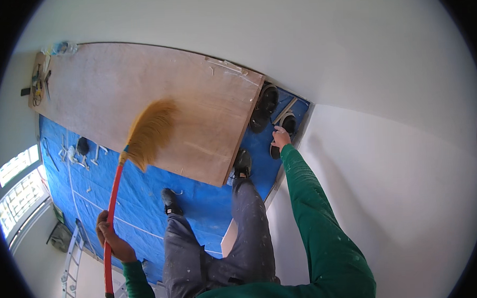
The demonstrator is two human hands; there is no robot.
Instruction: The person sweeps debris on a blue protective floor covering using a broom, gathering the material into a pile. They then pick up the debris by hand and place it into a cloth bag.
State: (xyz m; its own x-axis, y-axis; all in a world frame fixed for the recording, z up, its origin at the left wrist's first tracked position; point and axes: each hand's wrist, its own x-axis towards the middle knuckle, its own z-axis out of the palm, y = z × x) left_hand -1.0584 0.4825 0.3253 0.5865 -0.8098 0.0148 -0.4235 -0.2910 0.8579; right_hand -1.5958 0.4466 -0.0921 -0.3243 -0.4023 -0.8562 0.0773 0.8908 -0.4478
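My left hand (112,239) is wrapped round the red handle of a grass broom (113,200). The broom's fanned yellow bristles (151,132) rest over a large wooden board (102,80) lying on a blue tarp. Off to the right, my right hand (281,137) reaches out along the white wall, its fingers apart. It is over a pair of black shoes with pale soles (287,122), and overlaps them in view. Whether the fingertips touch a shoe is unclear. A second dark pair of shoes (262,109) stands beside the board's end.
Blue tarp (129,196) spreads under my feet. Wood strips (285,111) lie by the shoes, and thin offcuts (227,65) on the board's far edge. Tools (37,80) sit at the board's left end. White scraps (84,155) litter the tarp. A ladder (70,268) stands lower left.
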